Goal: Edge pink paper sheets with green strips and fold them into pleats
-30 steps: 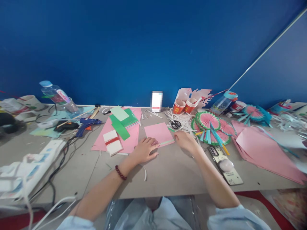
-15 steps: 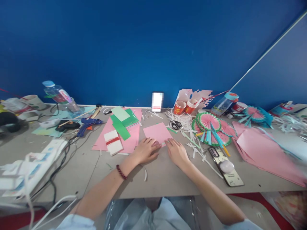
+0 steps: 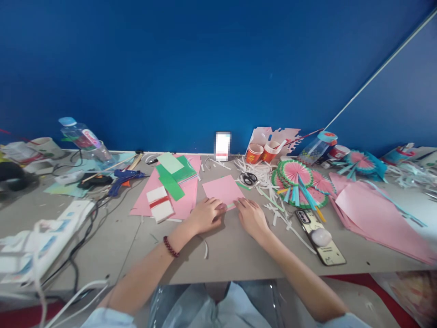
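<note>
A blue wall [image 3: 170, 82] stands behind a cluttered gray desk [image 3: 221, 264]. Centered on the desk lies a pink paper sheet [image 3: 223, 187]. The left hand [image 3: 205, 216] and right hand [image 3: 253, 218], apart from each other, touch its near edge; whether they pinch it is unclear. Black-handled scissors [image 3: 248, 179] lie just right of the sheet.

With twelve o'clock straight ahead, the left forearm [image 3: 146, 273] angles up from about seven o'clock, its hand turned toward two; the right forearm [image 3: 300, 271] comes in from about five, aimed near ten. The left hand [image 3: 207, 216] and right hand [image 3: 253, 219] sit palm down, near each other but apart, fingers gently bent.
</note>
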Motion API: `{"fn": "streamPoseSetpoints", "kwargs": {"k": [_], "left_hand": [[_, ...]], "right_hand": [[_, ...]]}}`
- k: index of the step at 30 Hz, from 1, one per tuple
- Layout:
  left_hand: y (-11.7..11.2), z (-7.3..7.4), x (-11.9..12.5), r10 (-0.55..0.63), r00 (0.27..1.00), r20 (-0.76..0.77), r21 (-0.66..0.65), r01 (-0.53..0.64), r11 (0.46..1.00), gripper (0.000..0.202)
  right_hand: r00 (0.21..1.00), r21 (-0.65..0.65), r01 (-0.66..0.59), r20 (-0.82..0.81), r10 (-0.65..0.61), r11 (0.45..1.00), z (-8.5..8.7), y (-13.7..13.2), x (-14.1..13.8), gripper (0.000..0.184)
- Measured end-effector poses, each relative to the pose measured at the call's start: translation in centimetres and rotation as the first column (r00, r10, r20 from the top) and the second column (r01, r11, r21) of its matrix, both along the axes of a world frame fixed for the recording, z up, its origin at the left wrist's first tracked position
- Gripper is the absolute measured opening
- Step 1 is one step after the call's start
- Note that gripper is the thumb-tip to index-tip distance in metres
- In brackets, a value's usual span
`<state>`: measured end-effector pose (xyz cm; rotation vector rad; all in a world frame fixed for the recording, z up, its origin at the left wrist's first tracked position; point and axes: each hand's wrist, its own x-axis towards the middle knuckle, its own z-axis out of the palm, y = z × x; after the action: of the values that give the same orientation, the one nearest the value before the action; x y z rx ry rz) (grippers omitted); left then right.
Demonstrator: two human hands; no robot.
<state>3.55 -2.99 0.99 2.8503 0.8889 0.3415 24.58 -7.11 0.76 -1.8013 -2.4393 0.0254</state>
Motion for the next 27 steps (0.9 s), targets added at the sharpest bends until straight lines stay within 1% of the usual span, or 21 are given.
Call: {"fn": "streamPoseSetpoints", "kwargs": {"k": [6, 8, 9, 11, 13, 15, 17, 18, 21, 23, 24, 25, 27], "left_hand": [[-0.1, 0.1, -0.2, 0.005, 1.0, 0.018, -0.034, -0.005, 0.999, 0.029], [-0.1, 0.3, -0.2, 0.025, 0.999, 0.044, -0.058, -0.022, 0.998, 0.027], [-0.1, 0.5, -0.3, 0.042, 0.997, 0.067, -0.084, -0.036, 0.996, 0.025], [0.0, 0.8, -0.6, 0.086, 0.989, 0.123, -0.177, -0.063, 0.982, 0.023], [0.3, 1.3, -1.4, 0.137, 0.976, 0.167, -0.296, -0.083, 0.951, 0.026], [0.7, 2.0, -2.5, 0.208, 0.963, 0.171, -0.358, -0.136, 0.924, 0.029], [1.0, 2.8, -3.6, 0.27, 0.954, 0.13, -0.34, -0.213, 0.916, 0.028], [1.1, 3.2, -4.0, 0.277, 0.956, 0.101, -0.32, -0.232, 0.918, 0.027], [0.8, 4.0, -4.6, 0.242, 0.969, -0.04, -0.262, -0.244, 0.934, 0.019], [0.0, 4.0, -4.3, 0.284, 0.95, -0.13, -0.211, -0.306, 0.928, 0.022], [-0.5, 3.8, -4.1, 0.341, 0.926, -0.162, -0.179, -0.368, 0.913, 0.024], [-1.0, 3.5, -3.9, 0.4, 0.898, -0.185, -0.153, -0.428, 0.891, 0.023], [-2.2, 2.7, -3.6, 0.444, 0.875, -0.192, -0.115, -0.47, 0.875, 0.018]], "right_hand": [[1.0, 0.027, -0.002, -0.015, 0.002, 1.0, -0.6, 0.1, 0.3, 0.044], [1.0, 0.026, 0.003, -0.021, -0.002, 1.0, -0.7, 0.1, 0.4, 0.045], [1.0, 0.026, 0.005, -0.026, -0.005, 1.0, -0.7, 0.2, 0.4, 0.045], [0.999, 0.028, 0.009, -0.04, -0.008, 1.0, -0.7, 0.2, 0.3, 0.045], [0.998, 0.03, 0.021, -0.059, -0.02, 0.999, -0.7, 0.3, 0.2, 0.044], [0.996, 0.031, 0.037, -0.08, -0.035, 0.999, -0.7, 0.3, 0.0, 0.043], [0.994, 0.036, 0.055, -0.1, -0.051, 0.998, -0.6, 0.3, -0.2, 0.041], [0.992, 0.038, 0.062, -0.11, -0.057, 0.997, -0.5, 0.3, -0.3, 0.04], [0.988, 0.042, 0.084, -0.129, -0.078, 0.996, -0.4, 0.3, -0.3, 0.037], [0.987, 0.046, 0.095, -0.136, -0.088, 0.994, -0.3, 0.3, -0.2, 0.036], [0.986, 0.049, 0.098, -0.138, -0.091, 0.994, -0.4, 0.4, -0.2, 0.036], [0.986, 0.052, 0.1, -0.14, -0.092, 0.994, -0.4, 0.4, -0.1, 0.035], [0.985, 0.061, 0.105, -0.147, -0.095, 0.993, -0.6, 0.4, -0.1, 0.035]]}}
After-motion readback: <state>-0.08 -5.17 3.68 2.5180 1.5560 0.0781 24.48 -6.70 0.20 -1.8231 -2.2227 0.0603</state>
